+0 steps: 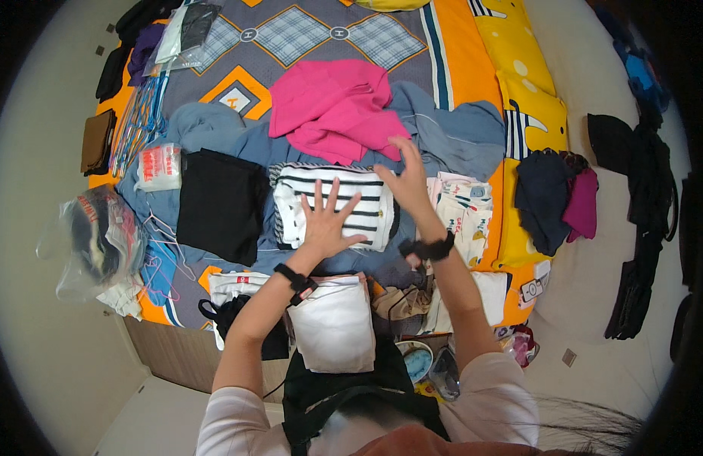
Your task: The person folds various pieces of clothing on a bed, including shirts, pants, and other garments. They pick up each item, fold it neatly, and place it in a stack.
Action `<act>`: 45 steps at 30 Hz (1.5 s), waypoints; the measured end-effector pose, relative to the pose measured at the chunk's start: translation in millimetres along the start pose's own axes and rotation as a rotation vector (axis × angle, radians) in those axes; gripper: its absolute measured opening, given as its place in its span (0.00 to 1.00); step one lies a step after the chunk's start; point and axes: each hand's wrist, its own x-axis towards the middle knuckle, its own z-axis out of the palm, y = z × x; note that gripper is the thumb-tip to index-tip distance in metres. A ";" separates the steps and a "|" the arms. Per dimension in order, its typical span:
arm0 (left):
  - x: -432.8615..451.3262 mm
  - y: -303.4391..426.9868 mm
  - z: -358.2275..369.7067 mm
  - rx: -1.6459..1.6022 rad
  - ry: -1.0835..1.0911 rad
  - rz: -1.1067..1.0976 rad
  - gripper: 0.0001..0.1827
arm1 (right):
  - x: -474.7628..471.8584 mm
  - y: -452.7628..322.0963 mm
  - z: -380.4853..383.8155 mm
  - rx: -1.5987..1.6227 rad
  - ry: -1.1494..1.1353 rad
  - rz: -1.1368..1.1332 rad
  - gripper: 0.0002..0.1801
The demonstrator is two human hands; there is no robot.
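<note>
A folded white garment with black stripes [362, 196] lies on other folded cloth in the middle of the bed. My left hand [328, 219] rests flat on it with fingers spread. Over its upper right corner my right hand [405, 176] is raised, fingers apart and holding nothing; its fingertips are near the crumpled pink garment [334, 108]. To the left lies a folded black garment [220, 205]. A folded printed garment [462, 216] is to the right, partly behind my right wrist. Closer to my body is a stack of folded white cloth [334, 325].
Blue-grey fabric [448, 131] spreads under the clothes. Several hangers [137, 125] and a clear plastic bag of items [98, 239] lie along the left side. Yellow pillows [528, 85], a dark garment [542, 199] and a phone [532, 290] are at the right.
</note>
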 end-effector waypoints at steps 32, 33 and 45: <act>25.5 -18.1 53.7 -0.117 -0.196 -0.116 0.48 | 234.2 163.2 131.7 0.304 -0.204 0.623 0.29; 26.9 -16.3 53.6 -0.113 -0.188 -0.109 0.48 | 233.4 157.6 126.0 0.490 -0.239 0.700 0.29; 21.0 -9.0 31.9 -0.007 -0.150 -0.072 0.56 | 129.6 -34.6 22.5 -0.013 0.194 -0.227 0.19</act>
